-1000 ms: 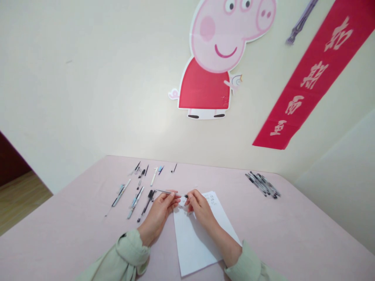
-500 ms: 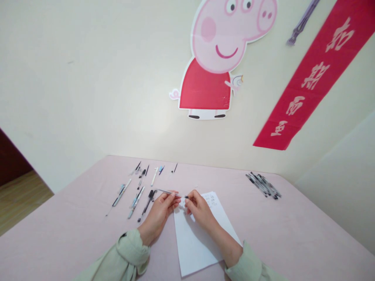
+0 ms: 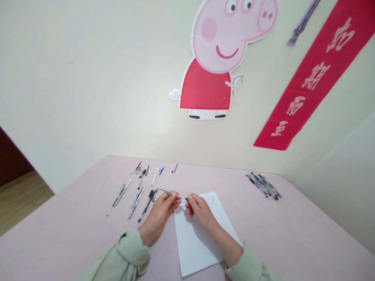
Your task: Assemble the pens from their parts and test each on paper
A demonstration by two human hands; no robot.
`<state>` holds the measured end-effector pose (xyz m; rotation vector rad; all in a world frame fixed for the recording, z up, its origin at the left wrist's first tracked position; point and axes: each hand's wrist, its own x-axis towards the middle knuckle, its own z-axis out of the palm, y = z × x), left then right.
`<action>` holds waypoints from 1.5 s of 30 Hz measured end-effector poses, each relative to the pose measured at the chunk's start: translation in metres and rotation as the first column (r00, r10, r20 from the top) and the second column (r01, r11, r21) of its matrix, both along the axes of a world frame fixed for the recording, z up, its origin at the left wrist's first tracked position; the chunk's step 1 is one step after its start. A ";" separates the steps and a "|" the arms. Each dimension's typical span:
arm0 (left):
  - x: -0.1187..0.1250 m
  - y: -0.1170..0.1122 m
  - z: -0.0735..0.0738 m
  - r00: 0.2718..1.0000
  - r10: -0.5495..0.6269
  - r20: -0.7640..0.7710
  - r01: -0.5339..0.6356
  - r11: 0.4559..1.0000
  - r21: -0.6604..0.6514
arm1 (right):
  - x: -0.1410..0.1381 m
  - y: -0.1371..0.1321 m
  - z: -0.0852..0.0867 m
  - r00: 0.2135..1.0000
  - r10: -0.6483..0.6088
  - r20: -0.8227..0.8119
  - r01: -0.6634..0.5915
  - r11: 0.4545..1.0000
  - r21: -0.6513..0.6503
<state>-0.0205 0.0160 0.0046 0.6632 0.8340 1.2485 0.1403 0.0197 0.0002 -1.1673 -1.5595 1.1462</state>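
Note:
My left hand (image 3: 159, 214) pinches a thin clear pen (image 3: 171, 192) that points left and away over the pink table (image 3: 73, 230). My right hand (image 3: 199, 208) is closed in a pinch on the pen's dark right end. Both hands meet just above the top left corner of a white paper sheet (image 3: 196, 242), which has some small writing near its far edge.
Several loose pens and pen parts (image 3: 137, 195) lie scattered left of my hands. A bundle of black pens (image 3: 263, 185) lies at the far right of the table. A cartoon pig cut-out (image 3: 219, 58) and a red banner (image 3: 310, 78) hang on the wall behind.
The hands have drawn slightly closer together on the pen; otherwise nothing has visibly moved.

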 end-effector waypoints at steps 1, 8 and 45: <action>0.000 0.000 -0.001 1.000 0.000 0.000 0.000 1.000 0.000 | 0.000 0.000 0.000 1.000 -0.006 -0.006 0.006 1.000 -0.013; 0.000 -0.001 0.000 1.000 -0.003 0.006 0.003 1.000 -0.009 | 0.000 0.000 0.001 1.000 -0.028 -0.005 0.028 0.999 0.043; 0.000 -0.001 0.000 1.000 -0.013 0.007 0.013 1.000 0.000 | -0.002 -0.004 0.006 0.997 -0.034 0.063 0.029 0.996 0.085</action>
